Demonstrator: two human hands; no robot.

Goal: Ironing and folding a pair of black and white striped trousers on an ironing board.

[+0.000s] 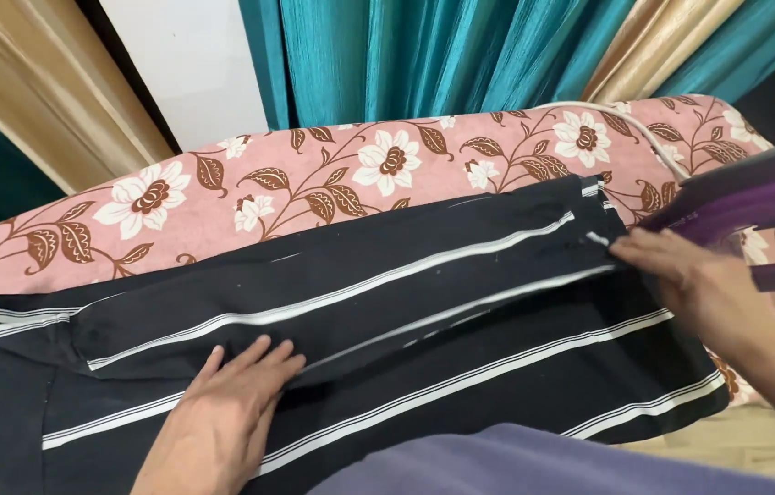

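Note:
A black garment with white stripes [424, 302] lies spread over a pink floral-covered board [250, 192]. Its upper part is folded over along the length. My left hand [231, 403] rests flat on the cloth near the fold's lower edge, fingers together and pointing up-right. My right hand [690, 275] is at the garment's right end, fingertips pinching the folded edge of the cloth. A purple iron [754, 197] stands just behind that hand.
A white cord [653, 137] runs across the board's right end toward the iron. Teal curtains [433, 55] and beige curtains [48, 82] hang behind the board. A grey-purple cloth [516, 463] fills the bottom edge of the view.

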